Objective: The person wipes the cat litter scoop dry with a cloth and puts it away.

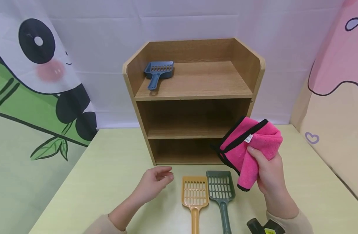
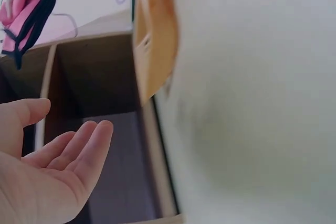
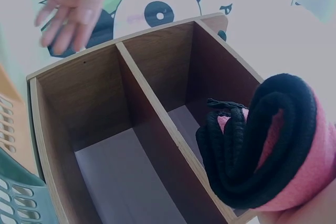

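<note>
A folded pink cloth with black edging (image 1: 262, 139) is gripped by my right hand (image 1: 271, 172), the thumb lying over its front near a small white tag. In the right wrist view the cloth (image 3: 283, 145) shows its layered black edges. My left hand (image 1: 154, 183) hovers left of the scoops with nothing in it, fingers relaxed and slightly bent. An orange slotted litter scoop (image 1: 195, 191) and a dark green one (image 1: 221, 187) lie side by side on the table between the hands. Behind them stands a wooden shelf unit (image 1: 193, 97). On its top shelf, at the left, rests a blue litter scoop (image 1: 159, 73).
The pale table (image 1: 79, 195) spreads out on both sides of the shelf. A black device with a yellow label (image 1: 268, 229) sits at the right wrist. A curtain with a panda print (image 1: 35, 74) hangs at the left, and a pink printed figure (image 1: 337, 58) is at the right.
</note>
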`<control>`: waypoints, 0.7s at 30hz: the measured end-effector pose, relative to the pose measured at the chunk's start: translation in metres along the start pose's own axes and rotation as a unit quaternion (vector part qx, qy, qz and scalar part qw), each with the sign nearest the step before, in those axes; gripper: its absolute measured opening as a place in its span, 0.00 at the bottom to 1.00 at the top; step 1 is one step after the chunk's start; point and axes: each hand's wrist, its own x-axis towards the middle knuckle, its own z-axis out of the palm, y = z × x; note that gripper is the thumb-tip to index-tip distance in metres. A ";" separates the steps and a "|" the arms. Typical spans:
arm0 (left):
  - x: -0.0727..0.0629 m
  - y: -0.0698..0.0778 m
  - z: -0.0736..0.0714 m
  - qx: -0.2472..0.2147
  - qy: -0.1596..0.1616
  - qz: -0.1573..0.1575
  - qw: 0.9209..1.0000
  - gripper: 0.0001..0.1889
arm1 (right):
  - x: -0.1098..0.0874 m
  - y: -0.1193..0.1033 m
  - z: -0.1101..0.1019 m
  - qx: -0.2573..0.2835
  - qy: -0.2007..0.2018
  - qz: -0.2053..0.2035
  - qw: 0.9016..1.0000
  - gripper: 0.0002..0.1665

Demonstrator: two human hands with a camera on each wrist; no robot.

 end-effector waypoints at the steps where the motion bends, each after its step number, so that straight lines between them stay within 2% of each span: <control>1: -0.002 -0.003 0.003 -0.015 -0.011 -0.011 1.000 0.24 | 0.000 0.000 0.000 0.000 0.000 0.000 1.000 0.26; 7: -0.011 -0.019 0.018 -0.094 -0.055 -0.070 0.992 0.26 | 0.000 0.000 0.000 0.002 -0.001 -0.001 1.000 0.26; 12: -0.017 -0.028 0.028 -0.124 -0.076 -0.135 0.980 0.23 | 0.000 0.000 0.001 0.003 -0.001 -0.001 1.000 0.26; 18: -0.026 -0.029 0.039 -0.157 -0.116 -0.199 0.960 0.18 | 0.001 0.000 0.001 0.001 -0.007 0.004 1.000 0.26; 21: -0.031 -0.027 0.047 -0.191 -0.134 -0.228 0.945 0.16 | 0.000 0.001 0.001 0.000 -0.006 0.006 1.000 0.26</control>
